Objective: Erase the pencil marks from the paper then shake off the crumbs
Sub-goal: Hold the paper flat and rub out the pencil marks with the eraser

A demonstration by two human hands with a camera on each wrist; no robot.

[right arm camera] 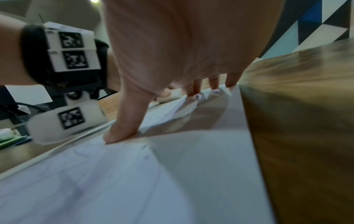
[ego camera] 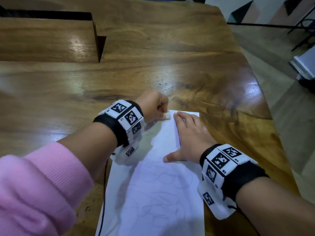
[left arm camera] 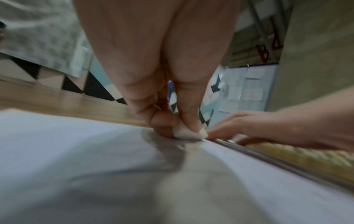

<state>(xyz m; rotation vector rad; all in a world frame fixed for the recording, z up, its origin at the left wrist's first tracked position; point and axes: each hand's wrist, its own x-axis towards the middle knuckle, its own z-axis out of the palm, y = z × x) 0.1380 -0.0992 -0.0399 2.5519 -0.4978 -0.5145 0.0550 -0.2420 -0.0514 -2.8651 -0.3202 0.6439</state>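
A white sheet of paper (ego camera: 158, 193) with faint pencil scribbles lies on the wooden table (ego camera: 153, 57). My left hand (ego camera: 154, 104) pinches a small white eraser (ego camera: 167, 114) and presses it on the paper's far left corner. The left wrist view shows the eraser (left arm camera: 188, 133) between thumb and fingers, touching the paper (left arm camera: 76, 151). My right hand (ego camera: 189, 135) lies flat on the paper's far right part, fingers straight and thumb spread. In the right wrist view the right hand's thumb (right arm camera: 124, 128) presses the paper (right arm camera: 134, 181), and the eraser (right arm camera: 169, 95) shows beyond it.
The table's right edge (ego camera: 265, 106) runs close to the paper, with floor beyond it. A wooden bench or raised board (ego camera: 47, 40) stands at the far left. A thin black cable (ego camera: 104, 193) runs along the paper's left side.
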